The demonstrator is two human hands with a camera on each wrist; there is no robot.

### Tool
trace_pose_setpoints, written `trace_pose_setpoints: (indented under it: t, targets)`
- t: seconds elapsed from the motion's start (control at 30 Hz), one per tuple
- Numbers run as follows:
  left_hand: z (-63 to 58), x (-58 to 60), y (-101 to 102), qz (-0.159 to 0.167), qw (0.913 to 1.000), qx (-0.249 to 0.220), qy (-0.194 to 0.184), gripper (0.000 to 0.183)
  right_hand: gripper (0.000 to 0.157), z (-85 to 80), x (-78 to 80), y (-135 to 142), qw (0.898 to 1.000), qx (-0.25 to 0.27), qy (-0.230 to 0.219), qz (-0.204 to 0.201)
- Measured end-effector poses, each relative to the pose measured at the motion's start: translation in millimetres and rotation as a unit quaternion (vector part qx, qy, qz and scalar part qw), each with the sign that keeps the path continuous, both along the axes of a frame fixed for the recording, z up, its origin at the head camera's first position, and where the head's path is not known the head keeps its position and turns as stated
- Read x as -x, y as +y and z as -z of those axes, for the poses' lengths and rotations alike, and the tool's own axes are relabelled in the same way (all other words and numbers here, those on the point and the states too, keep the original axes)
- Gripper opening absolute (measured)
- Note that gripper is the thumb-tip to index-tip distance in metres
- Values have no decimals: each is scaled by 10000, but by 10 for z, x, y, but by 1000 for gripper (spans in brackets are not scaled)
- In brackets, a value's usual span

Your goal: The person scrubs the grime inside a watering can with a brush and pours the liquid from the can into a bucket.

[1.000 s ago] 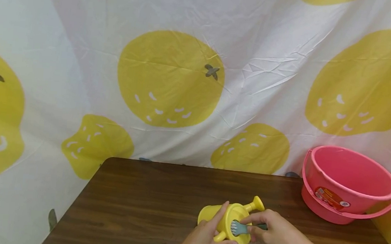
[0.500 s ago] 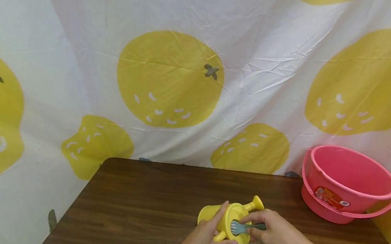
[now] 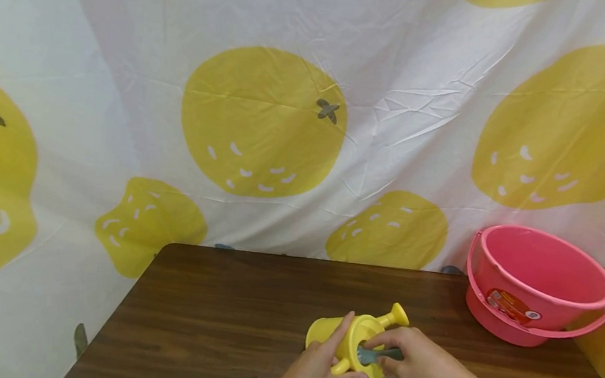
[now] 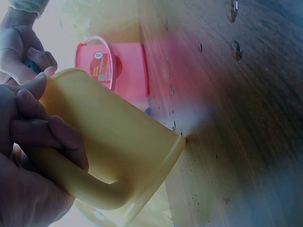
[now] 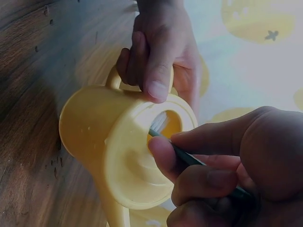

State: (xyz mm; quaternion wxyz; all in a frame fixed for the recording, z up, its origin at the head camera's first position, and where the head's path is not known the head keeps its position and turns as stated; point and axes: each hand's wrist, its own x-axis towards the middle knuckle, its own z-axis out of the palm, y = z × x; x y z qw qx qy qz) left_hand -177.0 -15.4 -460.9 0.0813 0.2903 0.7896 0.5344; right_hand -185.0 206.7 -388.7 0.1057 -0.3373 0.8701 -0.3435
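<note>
A yellow toy watering can (image 3: 325, 330) lies tilted over the table, its round opening turned toward the right. My left hand (image 3: 313, 370) grips it; in the left wrist view the fingers curl round the can's handle (image 4: 80, 182). With thumb and fingers my right hand (image 3: 422, 361) pinches a small brush (image 3: 374, 355) with a dark green handle. The brush's pale bristles sit inside the can's opening, partly hidden by the rim, as the right wrist view shows. The spout with its rose (image 3: 398, 314) points up and away to the right.
A pink bucket (image 3: 507, 321) with its handle hanging down stands at the back right of the brown wooden table (image 3: 228, 302). Water drops (image 4: 236, 49) dot the tabletop near the can. A lemon-patterned white cloth (image 3: 277, 229) hangs behind.
My right hand has shifted slightly left, and the brush head has gone deeper into the can's opening. The left hand and the can have stayed in place.
</note>
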Motion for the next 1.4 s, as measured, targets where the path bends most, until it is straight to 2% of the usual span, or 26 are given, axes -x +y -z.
trace_pose_setpoints:
  t: [0.27,0.4,0.53,0.8,0.87,1.07,1.27,1.4]
  targets:
    - [18,-20,5,102,9993,-105,347,91,20,7,-46,-105,9955,-609,721,-49]
    - [18,-24,9,105,9993,-116,331,91,24,-8,-69,-159,9906,-834,1085,-31]
    - [13,-20,12,126,9996,-119,225,92,31,-23,-87,-202,9852,-1160,1262,62]
    - [11,-13,19,96,9999,-51,121,93,28,-20,-140,-261,9574,-1897,2170,168]
    - [13,-12,20,105,9998,-60,137,92,29,-43,-134,-253,9605,-1887,2042,115]
    - [14,-17,13,118,9998,-167,90,92,27,-141,-69,-133,9825,-1354,1277,-40]
    - [-6,-15,8,73,10000,-51,-33,92,22,-163,27,-4,9930,-648,893,-409]
    - [-17,-16,6,14,10000,34,-46,92,21,-173,54,53,9978,-392,412,-348]
